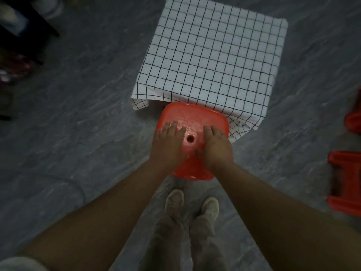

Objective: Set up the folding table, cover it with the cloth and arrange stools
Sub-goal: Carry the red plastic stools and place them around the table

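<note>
A white cloth with a black grid (211, 51) covers the folding table completely; the table itself is hidden under it. A red plastic stool (192, 118) with a round hole in its seat stands at the table's near edge, its far rim under the hanging cloth. My left hand (169, 145) lies flat on the left half of the seat with fingers straight. My right hand (215, 145) presses flat on the right half of the seat, beside the hole.
Two more red stools stand at the right: one (343, 182) near my right arm, another (354, 120) at the frame edge. Dark furniture (23, 36) fills the top left. My feet (192, 204) are on the grey marbled floor (78, 114) just behind the stool.
</note>
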{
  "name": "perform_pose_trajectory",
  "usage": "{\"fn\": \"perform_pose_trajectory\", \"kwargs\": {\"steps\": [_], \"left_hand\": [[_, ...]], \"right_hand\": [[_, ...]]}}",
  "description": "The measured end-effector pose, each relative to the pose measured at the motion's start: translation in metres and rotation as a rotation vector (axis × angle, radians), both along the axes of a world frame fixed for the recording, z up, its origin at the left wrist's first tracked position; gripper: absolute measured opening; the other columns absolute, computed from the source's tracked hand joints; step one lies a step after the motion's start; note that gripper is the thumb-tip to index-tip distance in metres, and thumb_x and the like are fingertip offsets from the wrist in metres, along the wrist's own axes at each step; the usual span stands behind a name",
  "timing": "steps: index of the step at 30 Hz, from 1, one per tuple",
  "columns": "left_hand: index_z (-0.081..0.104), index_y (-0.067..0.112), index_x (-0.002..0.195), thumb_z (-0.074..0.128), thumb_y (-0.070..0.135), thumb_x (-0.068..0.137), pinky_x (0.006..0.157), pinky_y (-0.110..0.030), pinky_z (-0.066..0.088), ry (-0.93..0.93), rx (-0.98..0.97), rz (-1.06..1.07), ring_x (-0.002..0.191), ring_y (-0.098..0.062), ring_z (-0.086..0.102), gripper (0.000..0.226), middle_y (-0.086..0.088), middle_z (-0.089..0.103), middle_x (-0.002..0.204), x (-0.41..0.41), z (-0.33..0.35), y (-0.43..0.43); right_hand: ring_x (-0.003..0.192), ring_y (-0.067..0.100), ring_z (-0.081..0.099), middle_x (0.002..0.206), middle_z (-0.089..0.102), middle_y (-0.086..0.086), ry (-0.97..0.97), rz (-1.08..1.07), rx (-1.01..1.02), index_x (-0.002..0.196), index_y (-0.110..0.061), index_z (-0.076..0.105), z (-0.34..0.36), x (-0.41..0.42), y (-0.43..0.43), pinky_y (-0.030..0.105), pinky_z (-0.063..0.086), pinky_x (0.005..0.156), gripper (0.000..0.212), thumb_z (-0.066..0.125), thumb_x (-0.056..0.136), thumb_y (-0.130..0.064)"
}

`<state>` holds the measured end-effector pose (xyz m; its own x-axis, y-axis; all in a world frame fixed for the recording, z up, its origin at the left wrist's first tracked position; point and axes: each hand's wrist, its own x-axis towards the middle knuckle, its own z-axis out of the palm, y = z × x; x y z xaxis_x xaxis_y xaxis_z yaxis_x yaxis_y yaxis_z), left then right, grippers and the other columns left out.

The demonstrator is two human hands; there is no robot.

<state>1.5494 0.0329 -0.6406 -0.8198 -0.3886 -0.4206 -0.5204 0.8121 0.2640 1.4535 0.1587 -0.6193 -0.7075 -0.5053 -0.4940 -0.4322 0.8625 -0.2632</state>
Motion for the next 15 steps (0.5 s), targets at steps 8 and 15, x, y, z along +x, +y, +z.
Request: {"fn": "perform_pose_trajectory", "kwargs": {"steps": [8,15], "left_hand": [[0.031,0.027,0.155,0.061,0.045,0.089,0.123,-0.046,0.014,0.054,0.092,-0.084,0.154,-0.025,0.015,0.074,-0.004,0.021,0.166,0.021,0.139,0.061],[0.026,0.027,0.156,0.067,0.05,0.086,0.124,-0.047,0.014,0.224,0.119,-0.396,0.153,-0.025,0.017,0.085,-0.002,0.021,0.166,0.004,0.257,0.155]], "right_hand": [[0.145,0.027,0.028,0.16,0.028,0.005,0.029,-0.068,0.001,0.154,-0.023,0.027,0.144,0.04,0.066,0.047,0.034,0.113,0.076,0.062,0.091,-0.046],[0.134,0.027,0.042,0.148,0.046,0.006,0.101,-0.406,-0.142,0.148,-0.017,0.042,0.253,0.069,0.185,0.038,0.037,0.11,0.066,0.064,0.09,-0.041]]}}
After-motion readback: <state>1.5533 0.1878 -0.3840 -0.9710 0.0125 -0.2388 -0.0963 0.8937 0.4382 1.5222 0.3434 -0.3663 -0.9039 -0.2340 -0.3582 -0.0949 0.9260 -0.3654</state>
